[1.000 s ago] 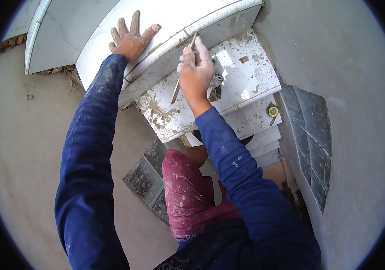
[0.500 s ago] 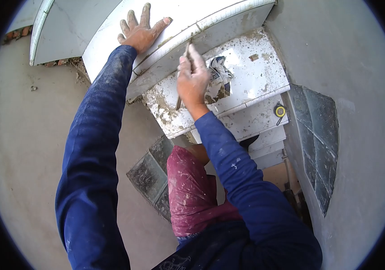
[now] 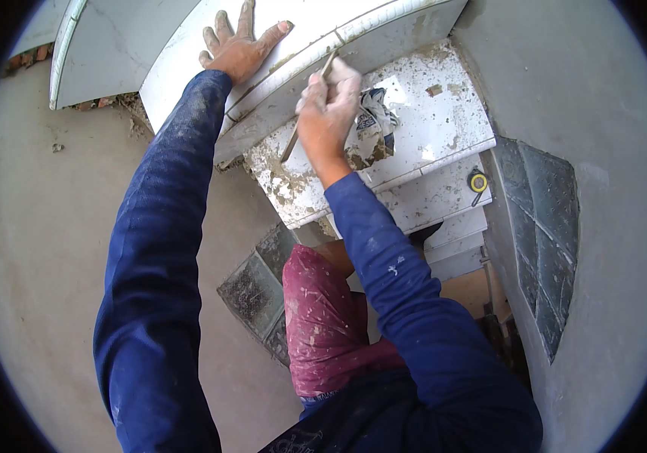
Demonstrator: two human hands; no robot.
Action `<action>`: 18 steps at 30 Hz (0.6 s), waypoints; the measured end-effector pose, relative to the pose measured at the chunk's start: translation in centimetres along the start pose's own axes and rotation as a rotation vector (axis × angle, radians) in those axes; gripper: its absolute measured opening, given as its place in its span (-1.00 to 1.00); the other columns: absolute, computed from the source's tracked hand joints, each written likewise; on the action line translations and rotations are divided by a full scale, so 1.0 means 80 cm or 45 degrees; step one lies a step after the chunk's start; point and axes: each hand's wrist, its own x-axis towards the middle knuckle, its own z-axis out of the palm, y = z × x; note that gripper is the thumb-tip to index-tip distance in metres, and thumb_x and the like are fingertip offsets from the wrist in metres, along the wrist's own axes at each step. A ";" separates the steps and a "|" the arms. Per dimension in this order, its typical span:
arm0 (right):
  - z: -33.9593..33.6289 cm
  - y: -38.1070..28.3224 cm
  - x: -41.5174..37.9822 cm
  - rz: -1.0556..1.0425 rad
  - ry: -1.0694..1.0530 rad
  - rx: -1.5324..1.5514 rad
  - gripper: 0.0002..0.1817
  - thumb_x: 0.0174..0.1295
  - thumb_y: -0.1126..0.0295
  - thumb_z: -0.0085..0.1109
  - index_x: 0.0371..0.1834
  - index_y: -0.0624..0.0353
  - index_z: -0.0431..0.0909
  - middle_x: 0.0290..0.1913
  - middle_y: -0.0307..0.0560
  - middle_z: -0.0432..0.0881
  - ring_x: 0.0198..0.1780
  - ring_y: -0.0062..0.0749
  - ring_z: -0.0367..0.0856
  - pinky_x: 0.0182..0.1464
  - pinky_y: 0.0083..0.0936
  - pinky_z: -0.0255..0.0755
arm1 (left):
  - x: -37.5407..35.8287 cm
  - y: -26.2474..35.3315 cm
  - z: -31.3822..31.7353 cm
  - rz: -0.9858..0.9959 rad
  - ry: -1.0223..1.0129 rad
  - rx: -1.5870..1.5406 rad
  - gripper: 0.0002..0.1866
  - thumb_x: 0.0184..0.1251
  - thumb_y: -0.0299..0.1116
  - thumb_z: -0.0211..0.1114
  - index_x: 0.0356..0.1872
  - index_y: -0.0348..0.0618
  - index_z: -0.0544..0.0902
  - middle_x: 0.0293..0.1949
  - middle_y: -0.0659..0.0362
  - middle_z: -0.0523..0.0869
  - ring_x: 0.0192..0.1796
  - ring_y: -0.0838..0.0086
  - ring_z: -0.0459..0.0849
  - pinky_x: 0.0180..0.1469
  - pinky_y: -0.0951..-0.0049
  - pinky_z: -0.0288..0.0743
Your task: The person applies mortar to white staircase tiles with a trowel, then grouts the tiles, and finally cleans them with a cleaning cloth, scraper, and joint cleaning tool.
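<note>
My left hand [image 3: 239, 51], coated in dust, lies flat with fingers spread on the white tiled upper step [image 3: 308, 29]. My right hand [image 3: 328, 109] is closed around a thin, flat, stick-like tool [image 3: 291, 142]; I cannot make out its exact kind. Its upper tip meets or nearly meets the ridged front edge [image 3: 293, 69] of that step. Below it, the grey riser [image 3: 263, 121] drops to a lower white step [image 3: 444, 124] spotted with mortar. A crumpled printed bag [image 3: 375, 124] lies there, just right of my right hand.
A yellow-and-black tape measure [image 3: 478, 182] rests on the step further down. Grey plastered wall [image 3: 610, 211] rises at the right, with a dark glass-like panel [image 3: 538, 234] set in it. Another dark panel [image 3: 251, 294] is left of my knee. Exposed brick [image 3: 29, 58] shows at upper left.
My right hand has moved slightly up and right along the step edge with the tool, which now shows more clearly. My left hand stays spread on the tile. The view has shifted a little.
</note>
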 end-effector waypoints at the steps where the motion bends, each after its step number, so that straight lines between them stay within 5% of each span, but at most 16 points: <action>1: 0.003 0.014 -0.012 -0.007 -0.055 -0.034 -0.69 0.41 0.60 0.07 0.19 0.30 0.38 -0.20 -0.13 0.50 -0.25 -0.54 0.47 -0.23 -0.56 0.43 | 0.002 0.000 0.000 -0.015 0.001 -0.006 0.15 0.09 0.75 -0.19 0.64 0.36 -0.13 0.60 -0.29 -0.17 0.59 -0.40 -0.21 0.47 -0.48 -0.19; 2: 0.006 0.016 -0.021 -0.152 -0.094 -0.126 -0.69 0.41 0.60 0.07 0.19 0.30 0.36 -0.20 -0.11 0.48 -0.26 -0.53 0.45 -0.24 -0.54 0.43 | 0.004 0.001 -0.003 -0.005 0.012 -0.001 0.15 0.09 0.75 -0.20 0.64 0.37 -0.13 0.60 -0.29 -0.16 0.59 -0.40 -0.21 0.46 -0.48 -0.20; 5: -0.004 -0.008 0.013 0.019 0.068 0.108 -0.65 0.40 0.57 0.10 0.22 0.29 0.37 -0.17 -0.11 0.49 -0.25 -0.51 0.45 -0.18 -0.52 0.44 | 0.001 -0.006 0.004 0.009 0.012 0.021 0.14 0.09 0.75 -0.21 0.64 0.38 -0.13 0.60 -0.29 -0.16 0.59 -0.40 -0.22 0.46 -0.50 -0.21; 10: -0.010 0.008 0.001 -0.061 -0.092 -0.062 -0.71 0.43 0.63 -0.03 0.18 0.31 0.34 -0.19 -0.11 0.50 -0.23 -0.55 0.47 -0.23 -0.58 0.45 | 0.003 0.000 0.001 -0.015 0.006 -0.018 0.14 0.08 0.76 -0.22 0.64 0.39 -0.14 0.60 -0.28 -0.16 0.59 -0.39 -0.23 0.45 -0.52 -0.22; 13: -0.021 -0.036 0.058 -0.134 0.137 0.029 -0.72 0.44 0.63 -0.04 0.18 0.32 0.32 -0.20 -0.15 0.49 -0.29 -0.59 0.46 -0.27 -0.66 0.42 | 0.005 -0.007 0.005 0.020 0.030 0.033 0.15 0.08 0.76 -0.22 0.64 0.38 -0.14 0.60 -0.28 -0.16 0.59 -0.38 -0.23 0.45 -0.52 -0.22; 18: -0.019 -0.015 0.020 -0.109 -0.086 -0.073 -0.68 0.36 0.64 0.08 0.17 0.32 0.37 -0.16 -0.05 0.56 -0.23 -0.50 0.54 -0.19 -0.49 0.47 | 0.002 0.004 -0.004 -0.033 0.009 0.009 0.16 0.07 0.76 -0.21 0.64 0.35 -0.13 0.60 -0.29 -0.16 0.59 -0.38 -0.23 0.46 -0.49 -0.21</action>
